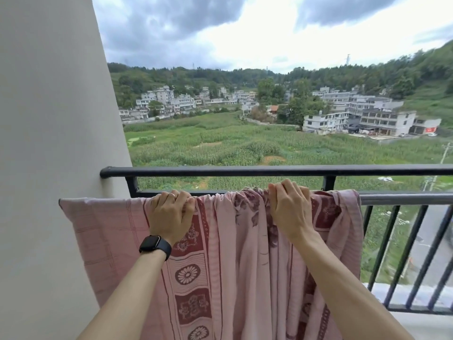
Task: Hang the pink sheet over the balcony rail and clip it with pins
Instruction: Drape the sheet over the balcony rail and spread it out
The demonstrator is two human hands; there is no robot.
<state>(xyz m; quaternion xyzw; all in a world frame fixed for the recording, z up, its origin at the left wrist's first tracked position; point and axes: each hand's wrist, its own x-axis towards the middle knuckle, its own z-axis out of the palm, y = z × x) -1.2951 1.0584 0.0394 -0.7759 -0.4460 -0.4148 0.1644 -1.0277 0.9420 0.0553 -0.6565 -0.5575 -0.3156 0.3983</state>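
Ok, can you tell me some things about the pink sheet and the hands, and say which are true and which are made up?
1. The pink sheet hangs over the lower rail. True.
2. Both hands grip the sheet at the rail. True: left hand, right hand.
3. A watch is on the right wrist. False: the black watch is on the left wrist.
4. Pins already clip the sheet. False: no pins show.
5. The top rail is covered by the sheet. False: it is bare.

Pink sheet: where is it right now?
Head view, lower centre: the pink sheet is draped over the lower rail, just below the black top rail. The left hand and right hand grip its bunched top edge.
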